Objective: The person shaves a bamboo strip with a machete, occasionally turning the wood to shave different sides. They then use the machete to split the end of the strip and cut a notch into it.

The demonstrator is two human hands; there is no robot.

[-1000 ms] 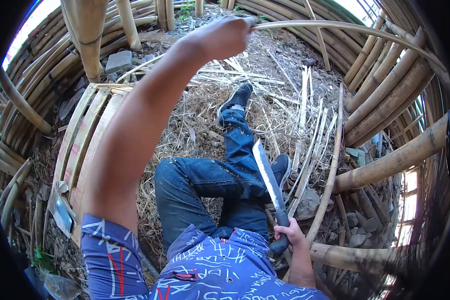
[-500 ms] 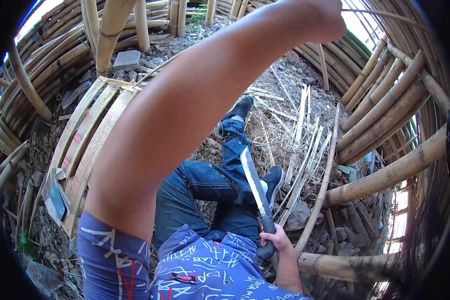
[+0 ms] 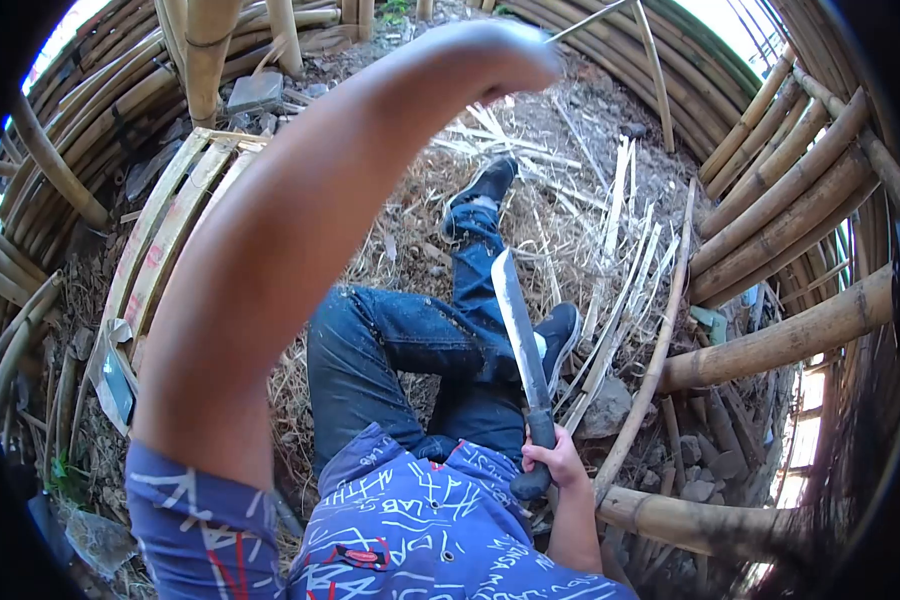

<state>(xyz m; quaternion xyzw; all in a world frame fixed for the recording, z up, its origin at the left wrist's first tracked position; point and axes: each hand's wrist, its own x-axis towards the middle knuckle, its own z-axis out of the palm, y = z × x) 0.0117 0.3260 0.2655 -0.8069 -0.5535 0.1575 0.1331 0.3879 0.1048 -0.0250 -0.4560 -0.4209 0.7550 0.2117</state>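
My left arm reaches out across the view, and my left hand (image 3: 518, 68), partly blurred, is closed. A thin bamboo strip (image 3: 592, 20) sticks out of it to the upper right; the fingers themselves are mostly hidden. Low at the centre right, my right hand (image 3: 560, 461) is wrapped round the black handle of a machete (image 3: 518, 330). Its blade points away from me, above my crossed legs in jeans (image 3: 400, 345).
Pale shavings and split strips (image 3: 620, 260) litter the ground beyond my shoes. A wooden slatted board (image 3: 155, 235) lies at left, with a phone-like flat object (image 3: 118, 390) on it. Bamboo poles (image 3: 780, 345) surround me, and a grey block (image 3: 256, 92) sits at the back.
My left hand has come left and slightly down, with the bamboo strip still in it. The machete stays in my right hand, nearly unmoved, while the view has shifted a little.
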